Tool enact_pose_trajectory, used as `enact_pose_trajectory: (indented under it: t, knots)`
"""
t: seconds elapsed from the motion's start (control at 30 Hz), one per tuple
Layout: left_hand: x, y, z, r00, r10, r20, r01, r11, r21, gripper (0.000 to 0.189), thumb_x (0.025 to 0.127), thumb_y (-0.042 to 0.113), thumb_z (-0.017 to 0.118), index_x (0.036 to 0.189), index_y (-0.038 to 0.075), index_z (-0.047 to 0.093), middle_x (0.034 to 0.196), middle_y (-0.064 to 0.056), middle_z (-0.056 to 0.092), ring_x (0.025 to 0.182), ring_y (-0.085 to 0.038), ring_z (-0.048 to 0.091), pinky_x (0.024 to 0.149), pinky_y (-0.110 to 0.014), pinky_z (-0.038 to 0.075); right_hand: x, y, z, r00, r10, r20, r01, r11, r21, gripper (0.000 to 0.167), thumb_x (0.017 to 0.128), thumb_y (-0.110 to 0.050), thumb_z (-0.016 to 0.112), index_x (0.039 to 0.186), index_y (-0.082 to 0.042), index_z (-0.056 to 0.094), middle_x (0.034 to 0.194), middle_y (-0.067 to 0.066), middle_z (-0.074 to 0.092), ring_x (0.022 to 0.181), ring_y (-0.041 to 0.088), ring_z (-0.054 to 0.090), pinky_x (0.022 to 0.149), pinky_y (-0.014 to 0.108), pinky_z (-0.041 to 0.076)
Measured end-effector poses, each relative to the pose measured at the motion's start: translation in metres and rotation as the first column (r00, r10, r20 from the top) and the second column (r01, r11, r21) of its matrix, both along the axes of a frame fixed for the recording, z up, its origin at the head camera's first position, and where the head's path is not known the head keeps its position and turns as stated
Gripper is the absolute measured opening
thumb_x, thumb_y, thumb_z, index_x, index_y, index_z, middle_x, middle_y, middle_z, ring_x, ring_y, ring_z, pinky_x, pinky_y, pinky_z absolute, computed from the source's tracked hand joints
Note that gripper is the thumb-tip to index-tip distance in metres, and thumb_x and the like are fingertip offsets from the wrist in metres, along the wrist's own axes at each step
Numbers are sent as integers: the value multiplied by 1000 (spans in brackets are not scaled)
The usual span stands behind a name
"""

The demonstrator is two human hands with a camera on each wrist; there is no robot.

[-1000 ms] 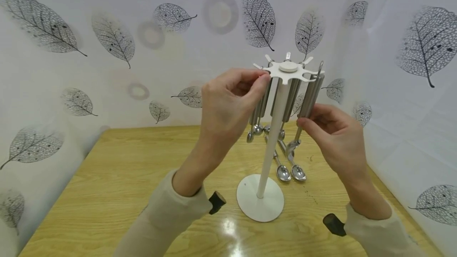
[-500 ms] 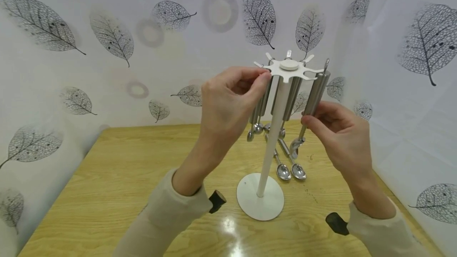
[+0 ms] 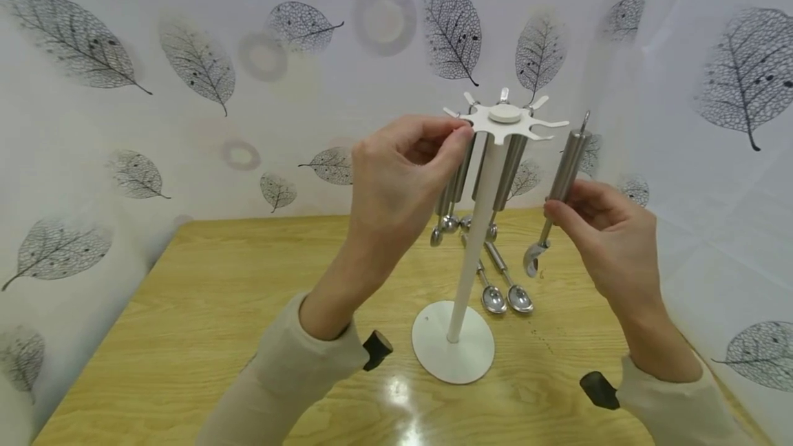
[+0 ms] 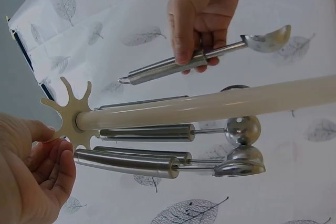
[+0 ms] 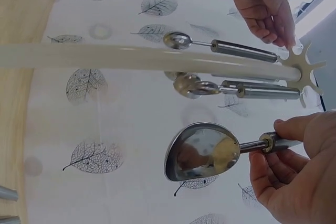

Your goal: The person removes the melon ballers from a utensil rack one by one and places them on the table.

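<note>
A white utensil rack (image 3: 473, 260) with a round base and a star-shaped hook plate stands upright on the table. With thumb and fingertips, my left hand (image 3: 403, 177) pinches the plate's left edge. Right of the rack, my right hand (image 3: 613, 246) grips a steel ice cream scoop (image 3: 568, 167) near the lower end of its handle. The scoop tilts, bowl down and hanging loop up, apart from the hooks. Its shiny bowl (image 5: 202, 150) shows large in the right wrist view. Several steel scoops (image 4: 137, 162) hang from the hooks, partly behind the pole.
Two more scoops (image 3: 519, 298) lie on the wooden table (image 3: 217, 315) behind and right of the rack's base. Leaf-patterned white cloth (image 3: 217, 136) stands around the back and sides of the table.
My right hand has moved the ice cream scoop to the right, away from the hook plate where its loop was at the edge. My left hand has stayed on the plate.
</note>
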State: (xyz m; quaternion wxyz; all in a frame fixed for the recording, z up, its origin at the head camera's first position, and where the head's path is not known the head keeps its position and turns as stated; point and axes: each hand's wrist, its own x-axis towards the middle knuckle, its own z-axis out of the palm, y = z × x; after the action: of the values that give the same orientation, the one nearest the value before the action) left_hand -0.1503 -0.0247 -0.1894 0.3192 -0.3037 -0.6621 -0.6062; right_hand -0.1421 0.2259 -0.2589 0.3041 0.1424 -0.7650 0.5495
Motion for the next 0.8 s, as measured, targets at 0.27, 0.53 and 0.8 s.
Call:
enact_pose_trajectory:
  t: [0.27,0.53,0.8]
  knots:
    - [0,1,0,1000,-10,-1,10,1000,0,11,96,3,72,102,-6,76,96,-12,77,74,-12,69,68,-27,61,-15,24,-18,995,-92,46,87,991,101,25,93,-1,76,116,7,71,98,-5,74,85,7,71,79,13,57]
    - [0,0,0,1000,-6,2,6,1000,0,11,96,3,72,102,-6,76,96,-11,77,73,-12,68,66,-28,60,-26,40,-29,992,-87,96,81,995,66,26,93,-3,76,117,6,71,96,-7,75,82,6,71,77,12,56]
    - [0,-1,0,1000,-12,0,12,1000,5,11,96,2,72,102,-6,76,95,-12,77,72,-12,68,66,-28,60,-34,53,-42,985,-114,132,102,990,96,24,94,-5,76,115,6,71,92,-11,74,78,3,69,73,11,56]
